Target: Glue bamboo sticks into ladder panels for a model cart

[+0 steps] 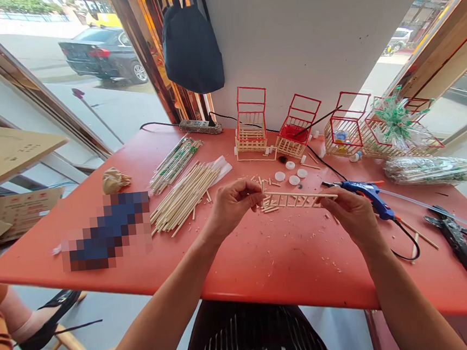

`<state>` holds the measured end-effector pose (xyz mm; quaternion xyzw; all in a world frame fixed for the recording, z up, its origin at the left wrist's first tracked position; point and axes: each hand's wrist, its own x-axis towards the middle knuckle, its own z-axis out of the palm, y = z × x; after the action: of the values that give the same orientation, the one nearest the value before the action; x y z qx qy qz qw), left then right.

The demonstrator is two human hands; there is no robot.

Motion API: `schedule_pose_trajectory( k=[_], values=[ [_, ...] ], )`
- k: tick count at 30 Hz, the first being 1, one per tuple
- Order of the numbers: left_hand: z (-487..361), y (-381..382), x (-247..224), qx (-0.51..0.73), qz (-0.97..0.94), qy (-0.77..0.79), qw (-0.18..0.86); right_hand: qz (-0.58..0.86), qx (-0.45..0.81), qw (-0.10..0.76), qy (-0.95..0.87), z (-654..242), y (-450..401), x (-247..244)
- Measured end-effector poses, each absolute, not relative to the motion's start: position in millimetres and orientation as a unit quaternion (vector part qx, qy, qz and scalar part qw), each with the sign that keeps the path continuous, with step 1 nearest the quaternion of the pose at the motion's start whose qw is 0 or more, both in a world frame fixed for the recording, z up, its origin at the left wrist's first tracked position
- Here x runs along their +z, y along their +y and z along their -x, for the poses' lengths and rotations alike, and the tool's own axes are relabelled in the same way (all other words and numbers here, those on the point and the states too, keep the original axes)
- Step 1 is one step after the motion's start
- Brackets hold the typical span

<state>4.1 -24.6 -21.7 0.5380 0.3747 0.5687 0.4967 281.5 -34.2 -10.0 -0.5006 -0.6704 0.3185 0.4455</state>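
A small ladder-like frame of thin wooden sticks (296,198) is held up over the table. My right hand (353,213) pinches its right end between thumb and fingers. At the frame's left end, my left hand (238,204) is closed on a short wooden stick piece (263,186) that stands upright against the frame; whether the two are joined I cannot tell. Short cut sticks (269,206) and crumbs lie beneath. Close behind my right hand rests a blue glue gun (368,193).
Left of my hands lie a pile of loose sticks (186,195) and wrapped sticks (175,163). Stick-built carts with red frames (250,130) stand along the wall. White caps (294,180), black cutters (454,237) and a power strip (200,126) share the red table (241,267). Another person's leg (19,313) is at left.
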Motion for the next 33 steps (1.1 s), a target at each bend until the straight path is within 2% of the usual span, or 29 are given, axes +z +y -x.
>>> schedule_pose_trajectory(
  k=[17, 33],
  values=[
    [-5.6, -23.9, -23.3, 0.577, -0.501, 0.342, 0.547, 0.53, 0.359, 0.451, -0.622, -285.3, -30.3, -22.9],
    [-4.2, -26.9, -22.7, 0.575, -0.506, 0.371, 0.525, 0.536, 0.374, 0.446, -0.611, -282.6, -32.5, -22.4]
  ],
)
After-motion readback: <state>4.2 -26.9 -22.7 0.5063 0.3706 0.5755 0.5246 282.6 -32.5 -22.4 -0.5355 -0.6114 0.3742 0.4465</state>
